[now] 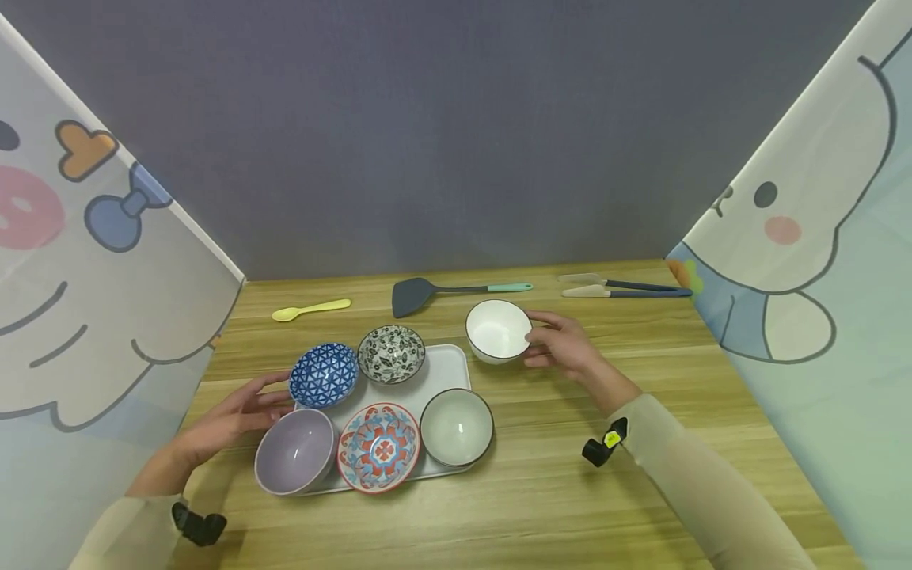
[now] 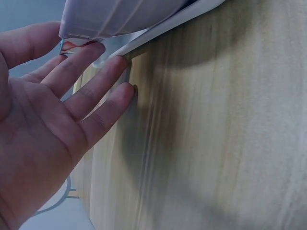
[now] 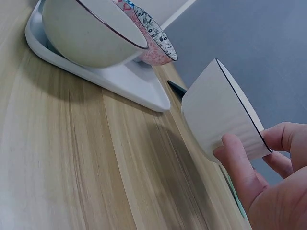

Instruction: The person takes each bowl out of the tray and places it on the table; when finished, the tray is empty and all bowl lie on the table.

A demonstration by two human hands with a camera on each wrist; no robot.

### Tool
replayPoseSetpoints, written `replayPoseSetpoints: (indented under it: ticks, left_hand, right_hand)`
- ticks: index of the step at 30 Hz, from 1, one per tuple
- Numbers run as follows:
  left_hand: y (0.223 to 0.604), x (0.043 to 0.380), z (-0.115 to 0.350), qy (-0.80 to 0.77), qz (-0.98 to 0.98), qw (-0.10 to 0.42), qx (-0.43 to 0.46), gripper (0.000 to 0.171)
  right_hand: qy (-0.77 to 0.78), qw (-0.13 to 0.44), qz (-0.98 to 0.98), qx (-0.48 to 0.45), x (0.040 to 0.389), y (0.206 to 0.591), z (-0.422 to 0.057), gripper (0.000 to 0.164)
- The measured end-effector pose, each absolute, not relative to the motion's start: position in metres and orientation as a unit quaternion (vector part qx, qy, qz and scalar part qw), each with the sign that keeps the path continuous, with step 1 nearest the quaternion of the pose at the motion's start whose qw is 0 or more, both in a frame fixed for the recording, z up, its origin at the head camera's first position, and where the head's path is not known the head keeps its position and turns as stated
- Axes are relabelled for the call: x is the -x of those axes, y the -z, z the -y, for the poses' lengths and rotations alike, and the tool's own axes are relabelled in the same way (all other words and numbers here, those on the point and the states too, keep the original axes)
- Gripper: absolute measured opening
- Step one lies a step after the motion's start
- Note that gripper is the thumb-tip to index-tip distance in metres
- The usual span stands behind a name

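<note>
My right hand (image 1: 563, 343) pinches the edge of a plain white bowl (image 1: 496, 329) with a thin dark rim. In the right wrist view the white bowl appears raised off the table beside the tray's corner, thumb and fingers on either side of its rim. My left hand (image 1: 231, 413) has its fingers loosely extended at the tray's left side, near a blue-patterned bowl (image 1: 324, 375) and a lilac bowl (image 1: 295, 453). Whether its fingertips touch the tray (image 1: 446, 366) or a bowl, I cannot tell. The tray also carries a black-and-white floral bowl (image 1: 391, 354), a red-and-blue patterned bowl (image 1: 379, 448) and a dark-rimmed pale bowl (image 1: 457, 427).
Along the back of the wooden table (image 1: 570, 507) lie a yellow spoon (image 1: 310, 309), a dark spatula (image 1: 413, 296) with a mint handle, and dark-handled tongs (image 1: 634, 290) with pale tips. A grey panel (image 1: 456, 142) stands behind, with cartoon-printed sheets at both sides.
</note>
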State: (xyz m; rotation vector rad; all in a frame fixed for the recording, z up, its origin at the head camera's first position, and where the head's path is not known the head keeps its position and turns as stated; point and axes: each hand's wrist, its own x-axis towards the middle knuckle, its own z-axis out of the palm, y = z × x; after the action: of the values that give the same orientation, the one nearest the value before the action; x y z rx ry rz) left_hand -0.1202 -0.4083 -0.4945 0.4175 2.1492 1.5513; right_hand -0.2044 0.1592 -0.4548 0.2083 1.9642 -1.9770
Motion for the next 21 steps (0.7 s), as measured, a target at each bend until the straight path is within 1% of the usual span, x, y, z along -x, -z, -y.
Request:
replayPoseSetpoints:
  ticks: [12,21]
  left_hand:
    - [0.488,0.131,0.404,-0.538,-0.786,0.24,-0.185,0.07]
    - [0.483,0.137,0.403,-0.517,-0.785,0.278,-0.195,0.074]
  right_hand:
    - [0.685,0.167,-0.704,-0.085,0.202,0.457,-0.179,0.067]
    - [0.673,0.162,-0.715,-0.098,0.2,0.461,-0.192,0.066]
